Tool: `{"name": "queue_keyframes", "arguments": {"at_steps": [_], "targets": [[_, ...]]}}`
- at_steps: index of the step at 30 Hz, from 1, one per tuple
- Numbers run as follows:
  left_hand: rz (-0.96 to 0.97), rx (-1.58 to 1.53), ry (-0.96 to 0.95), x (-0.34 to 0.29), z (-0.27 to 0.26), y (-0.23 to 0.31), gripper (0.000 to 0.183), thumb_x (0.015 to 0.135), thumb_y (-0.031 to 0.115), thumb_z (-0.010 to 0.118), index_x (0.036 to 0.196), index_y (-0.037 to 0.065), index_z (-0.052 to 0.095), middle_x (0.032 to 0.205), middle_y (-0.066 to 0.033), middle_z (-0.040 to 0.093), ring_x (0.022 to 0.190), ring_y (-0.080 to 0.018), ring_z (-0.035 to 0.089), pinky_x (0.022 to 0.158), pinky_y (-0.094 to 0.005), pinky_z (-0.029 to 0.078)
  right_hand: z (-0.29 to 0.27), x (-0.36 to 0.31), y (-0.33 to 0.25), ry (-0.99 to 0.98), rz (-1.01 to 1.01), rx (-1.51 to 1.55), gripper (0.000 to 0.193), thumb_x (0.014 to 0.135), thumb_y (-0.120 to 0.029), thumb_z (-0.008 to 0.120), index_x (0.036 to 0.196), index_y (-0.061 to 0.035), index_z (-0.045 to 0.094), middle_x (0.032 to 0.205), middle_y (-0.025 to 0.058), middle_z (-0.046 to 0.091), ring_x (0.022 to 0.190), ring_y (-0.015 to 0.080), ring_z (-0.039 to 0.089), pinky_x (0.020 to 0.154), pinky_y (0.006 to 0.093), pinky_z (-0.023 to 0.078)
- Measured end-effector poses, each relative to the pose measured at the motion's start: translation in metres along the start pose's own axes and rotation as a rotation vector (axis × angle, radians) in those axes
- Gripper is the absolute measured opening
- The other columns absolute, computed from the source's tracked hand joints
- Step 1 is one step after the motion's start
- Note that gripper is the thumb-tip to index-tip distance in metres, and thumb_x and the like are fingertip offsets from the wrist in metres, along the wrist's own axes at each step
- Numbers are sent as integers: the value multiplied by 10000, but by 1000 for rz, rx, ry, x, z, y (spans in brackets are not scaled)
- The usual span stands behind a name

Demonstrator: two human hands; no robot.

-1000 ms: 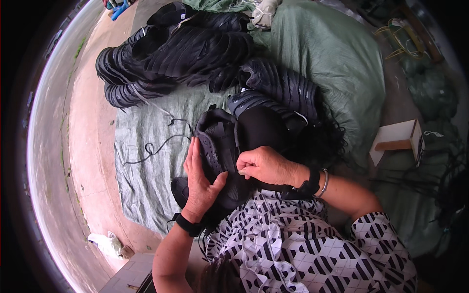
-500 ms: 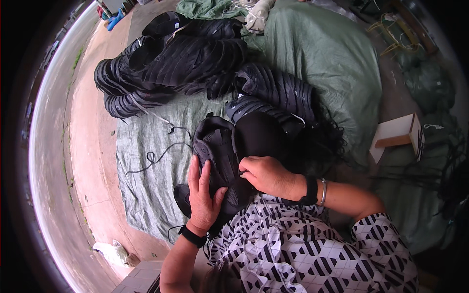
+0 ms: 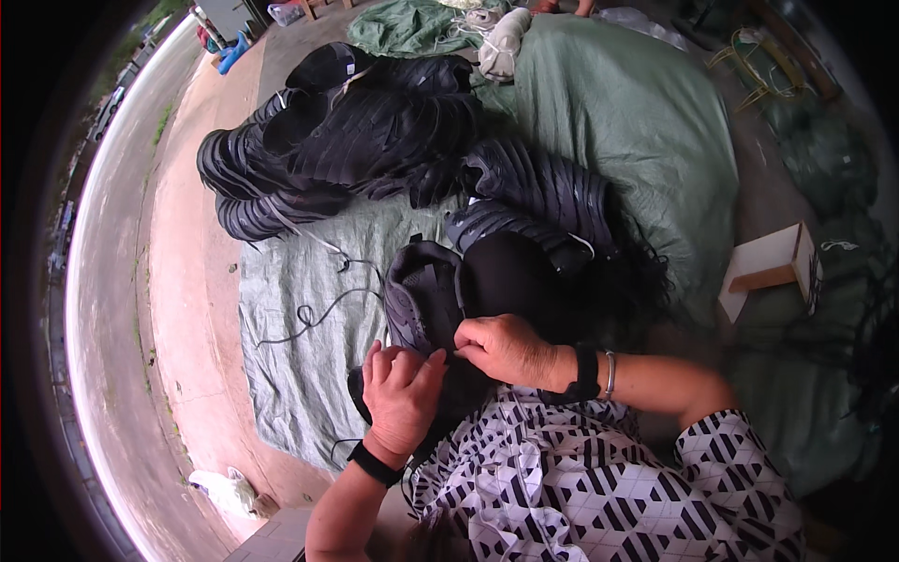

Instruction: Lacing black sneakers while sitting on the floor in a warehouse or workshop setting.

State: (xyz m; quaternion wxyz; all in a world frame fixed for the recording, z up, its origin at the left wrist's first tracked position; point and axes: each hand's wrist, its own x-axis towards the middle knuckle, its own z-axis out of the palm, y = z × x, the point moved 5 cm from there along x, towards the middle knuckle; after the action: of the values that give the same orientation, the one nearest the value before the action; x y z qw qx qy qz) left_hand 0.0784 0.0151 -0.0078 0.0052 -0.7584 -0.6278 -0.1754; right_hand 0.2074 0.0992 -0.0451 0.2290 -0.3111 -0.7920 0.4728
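One black fabric shoe [image 3: 431,304], its padded collar [image 3: 423,250] gaping, lies just beyond and between the left hand [image 3: 403,393] and right hand [image 3: 510,348]. The left curls near it, the right pinches narrowly; what either grips, I cannot tell. One thin, dark, looping cord [image 3: 335,298] lies beyond the left hand.

On my feed, daylight comes from the left across a grey paved strip [image 3: 112,309] with weeds [image 3: 162,123] along its edge; beside it runs a pale pinkish concrete floor [image 3: 211,375], meeting grey tiles [image 3: 272,539] at bottom left, while the right side lies dimmer
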Motion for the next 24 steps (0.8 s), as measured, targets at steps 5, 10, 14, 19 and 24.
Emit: {"name": "queue_keyframes", "arguments": {"at_steps": [5,10,14,19,24], "targets": [[-55,-3,-120,22,-1,3,83,733,146,657,806,142,617,742,-18,554,766,-215,548,805,-379,438,3,8,-4,-96,57,-62,94,759,-110,627,802,-32,597,738,152,638,734,339,635,660,416,501],[-148,-230,-82,12,-14,-8,70,750,92,657,797,105,607,722,-42,555,720,-259,566,609,-359,464,-23,0,-18,-158,31,-130,124,765,-139,624,810,-27,598,737,168,634,756,354,632,676,439,492],[-560,-1094,247,-7,-41,-45,100,918,137,549,889,46,520,910,-96,607,817,-196,597,799,-306,456,-41,-12,-11,-473,152,-389,166,785,-194,637,776,-28,624,721,163,627,751,354,628,694,448,479],[-763,-1628,219,17,-29,-27,172,984,219,430,948,55,470,844,-92,609,882,-230,620,946,-406,416,-30,-6,-29,-515,29,-143,225,796,-229,648,777,-5,637,940,173,625,852,320,617,742,386,475],[-914,-1718,281,-22,-36,-74,79,956,206,498,928,133,485,564,76,295,447,-31,278,413,-225,279,-87,-23,-16,-511,88,581,194,801,-117,634,749,68,656,1270,199,528,911,191,604,746,264,492]]}}
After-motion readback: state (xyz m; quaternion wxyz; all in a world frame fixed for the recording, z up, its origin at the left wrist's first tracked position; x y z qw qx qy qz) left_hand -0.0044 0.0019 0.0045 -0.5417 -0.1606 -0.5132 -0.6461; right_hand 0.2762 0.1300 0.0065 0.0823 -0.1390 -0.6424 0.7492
